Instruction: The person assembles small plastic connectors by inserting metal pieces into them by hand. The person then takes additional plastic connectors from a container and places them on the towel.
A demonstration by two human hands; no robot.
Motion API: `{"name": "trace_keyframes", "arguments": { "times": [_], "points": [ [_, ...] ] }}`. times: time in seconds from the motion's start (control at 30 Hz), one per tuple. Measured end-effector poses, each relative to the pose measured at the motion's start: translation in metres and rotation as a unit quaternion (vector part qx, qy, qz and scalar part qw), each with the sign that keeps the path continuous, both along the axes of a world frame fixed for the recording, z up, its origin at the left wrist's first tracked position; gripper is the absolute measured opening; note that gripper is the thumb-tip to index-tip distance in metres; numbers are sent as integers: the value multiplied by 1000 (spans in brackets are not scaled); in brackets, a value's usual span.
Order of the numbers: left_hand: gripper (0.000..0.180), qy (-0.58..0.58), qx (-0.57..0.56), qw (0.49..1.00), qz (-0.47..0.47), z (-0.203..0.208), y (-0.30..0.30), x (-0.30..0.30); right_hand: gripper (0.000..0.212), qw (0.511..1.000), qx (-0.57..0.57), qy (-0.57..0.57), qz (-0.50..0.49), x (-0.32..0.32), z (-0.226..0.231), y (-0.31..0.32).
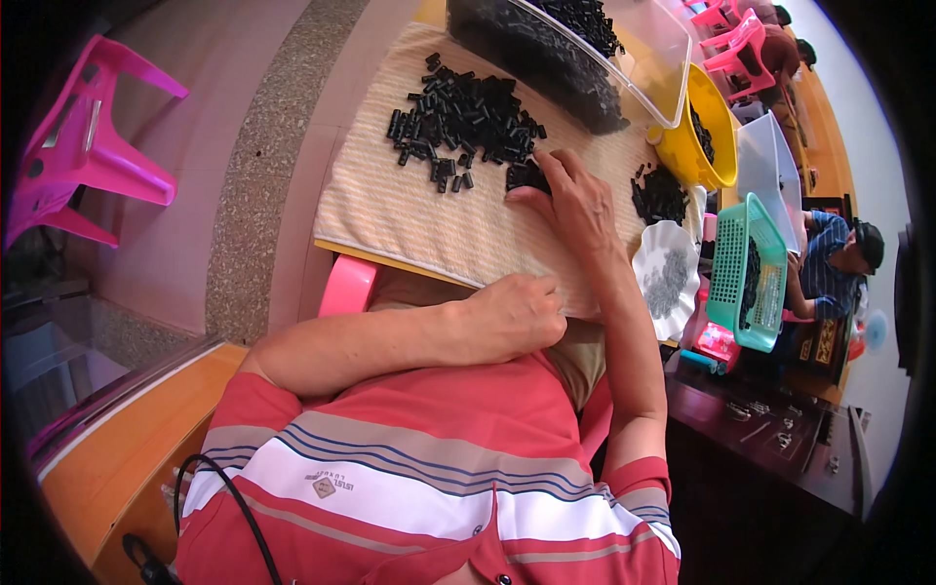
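Small black cylindrical pieces [466, 112] lie in a loose heap on a striped cream towel [390, 200]. At the heap's near right side my right hand [577, 200] rests on the towel. Its thumb and fingers curve around a small cluster of black pieces [526, 176]; the palm side is hidden. Close to my body, by the towel's near edge, my left hand [517, 317] is closed with its back up. Whatever its fingers may hold cannot be seen. Right of my right hand lies a smaller pile of thin black parts [660, 196].
A clear plastic bin [546, 66] with black parts stands at the back. To the right are a yellow bucket [720, 127], a white fluted dish [673, 317] of small translucent bits and a green basket [723, 278]. Pink stools [107, 146] and another person [829, 253] are farther off.
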State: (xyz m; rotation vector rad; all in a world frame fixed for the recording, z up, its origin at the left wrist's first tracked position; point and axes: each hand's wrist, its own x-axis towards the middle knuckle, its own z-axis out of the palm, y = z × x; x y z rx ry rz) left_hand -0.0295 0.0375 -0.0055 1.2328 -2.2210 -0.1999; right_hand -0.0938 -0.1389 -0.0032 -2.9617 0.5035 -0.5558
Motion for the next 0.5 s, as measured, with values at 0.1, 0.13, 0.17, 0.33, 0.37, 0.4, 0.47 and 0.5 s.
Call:
{"name": "trace_keyframes", "arguments": {
  "times": [0.1, 0.13, 0.17, 0.33, 0.37, 0.4, 0.47, 0.5],
  "points": [
    [8, 8, 6, 1000, -4, 0, -1, 1, 61, 1000, -1, -17, 20, 11, -1, -3],
    [9, 16, 11, 1000, -8, 0, -1, 2, 61, 1000, -1, -17, 21, 14, -1, -5],
    [9, 15, 11, 1000, -7, 0, -1, 2, 62, 1000, 4, -15, 26, 18, -1, -7],
    [11, 12, 8, 1000, -7, -3, -2, 2, 64, 999, 4, -3, 39, 35, -1, -15],
    [11, 11, 7, 1000, -5, -3, -2, 2, 64, 999, 8, 0, 47, 38, 0, -17],
    [11, 18, 7, 1000, -11, -3, -2, 3, 64, 998, 12, 3, 56, 41, 0, -18],
    [10, 24, 7, 1000, -14, -4, -2, 3, 64, 998, 12, 1, 64, 47, 0, -20],
    [11, 24, 9, 1000, -10, -5, -3, 2, 64, 998, 12, 0, 69, 50, 0, -20]
  ]
}}
